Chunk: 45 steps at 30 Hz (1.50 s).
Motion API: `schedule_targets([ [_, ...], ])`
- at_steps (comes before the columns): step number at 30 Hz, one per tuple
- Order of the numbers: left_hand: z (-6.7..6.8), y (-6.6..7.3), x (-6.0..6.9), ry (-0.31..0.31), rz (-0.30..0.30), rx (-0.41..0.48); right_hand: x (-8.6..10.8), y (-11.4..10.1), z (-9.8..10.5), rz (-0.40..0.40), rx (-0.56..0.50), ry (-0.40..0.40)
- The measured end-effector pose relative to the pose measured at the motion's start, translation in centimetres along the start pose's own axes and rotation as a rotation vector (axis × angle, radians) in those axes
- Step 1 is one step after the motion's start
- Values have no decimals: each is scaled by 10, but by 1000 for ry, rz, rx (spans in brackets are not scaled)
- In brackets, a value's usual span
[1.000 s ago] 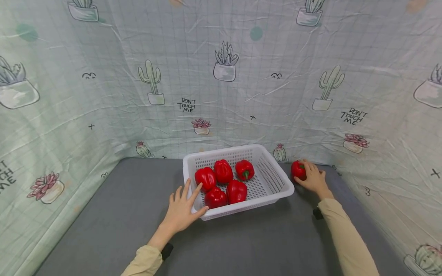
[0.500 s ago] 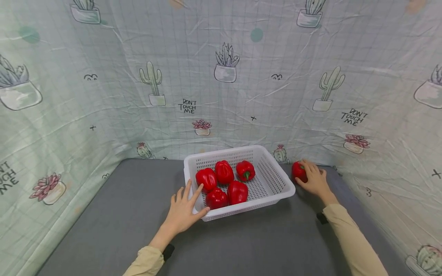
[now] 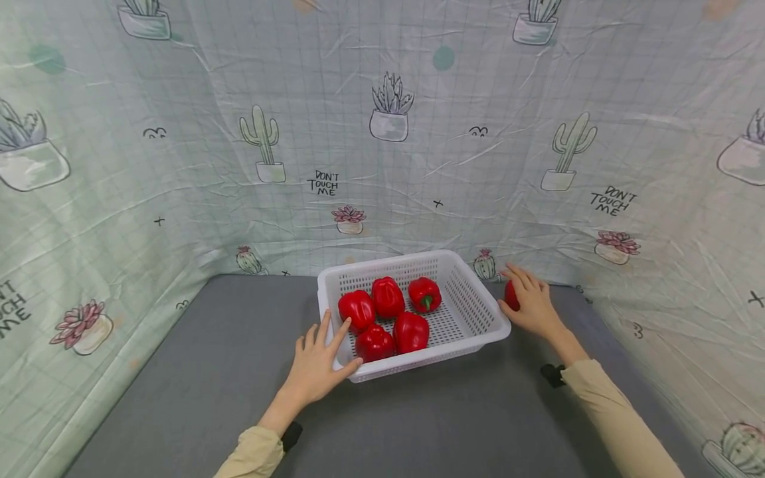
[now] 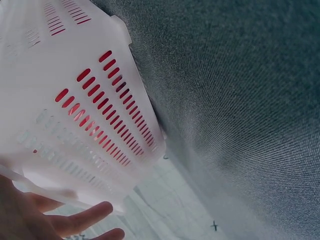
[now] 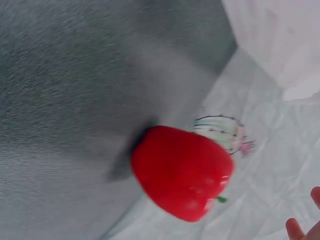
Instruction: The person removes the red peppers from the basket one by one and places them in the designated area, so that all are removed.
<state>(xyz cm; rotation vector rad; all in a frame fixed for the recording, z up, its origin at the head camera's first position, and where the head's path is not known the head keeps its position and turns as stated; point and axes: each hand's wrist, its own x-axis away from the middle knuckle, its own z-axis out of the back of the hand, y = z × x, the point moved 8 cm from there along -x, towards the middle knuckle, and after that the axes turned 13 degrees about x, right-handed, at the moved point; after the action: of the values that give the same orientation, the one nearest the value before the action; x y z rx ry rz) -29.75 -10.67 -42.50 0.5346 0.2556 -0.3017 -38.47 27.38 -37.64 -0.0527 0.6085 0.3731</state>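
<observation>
A white slotted plastic basket (image 3: 460,343) holds several red bell peppers (image 3: 388,297). My left hand (image 3: 313,370) rests spread over its near-left corner, thumb and fingers along the rim. In the left wrist view, fingers (image 4: 82,220) extend beside the basket wall, and red shows through the slots. Right of the basket, another red bell pepper (image 3: 511,296) sits on the table, partly hidden behind my right hand (image 3: 534,307). The right wrist view shows that bell pepper (image 5: 182,172) with its green stem, apart from the fingertips (image 5: 294,227) at the lower right corner.
A dark grey cloth (image 3: 179,385) covers the table. Pale curtains (image 3: 454,166) printed with cacti surround it at the back and both sides. The basket's right end stands close to the right hand.
My right hand has come off the bell pepper and shifted up and slightly left, while the pepper stays about where it was. The left hand and basket have hardly moved.
</observation>
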Motion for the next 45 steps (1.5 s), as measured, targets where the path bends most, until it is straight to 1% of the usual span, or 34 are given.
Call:
schedule_targets([
  [6,0,0,1,-10,10,-1,-8,-17,17,36,2,11],
  [14,2,0,0,1,4,-16,-37,-50,45,128,-24,55],
  [16,2,1,0,0,3,-16,-45,-58,50,137,-33,60],
  [20,1,0,0,-10,12,-11,-62,-72,55,140,-65,57],
  [25,0,-1,0,-22,24,3,-82,-86,55,131,-95,59],
  [29,0,-1,1,-17,18,6,-96,-96,46,119,-137,70],
  [32,0,-1,1,-14,18,11,-107,-100,32,100,-144,63],
  [36,1,-2,0,-6,23,8,-120,-106,13,84,-165,77],
  [42,1,-1,1,-2,16,23,-128,-111,-10,69,-191,149],
  [44,0,-1,2,-3,14,24,-129,-112,-18,64,-189,152],
  [45,0,-1,2,1,14,23,-130,-113,-22,60,-189,137],
])
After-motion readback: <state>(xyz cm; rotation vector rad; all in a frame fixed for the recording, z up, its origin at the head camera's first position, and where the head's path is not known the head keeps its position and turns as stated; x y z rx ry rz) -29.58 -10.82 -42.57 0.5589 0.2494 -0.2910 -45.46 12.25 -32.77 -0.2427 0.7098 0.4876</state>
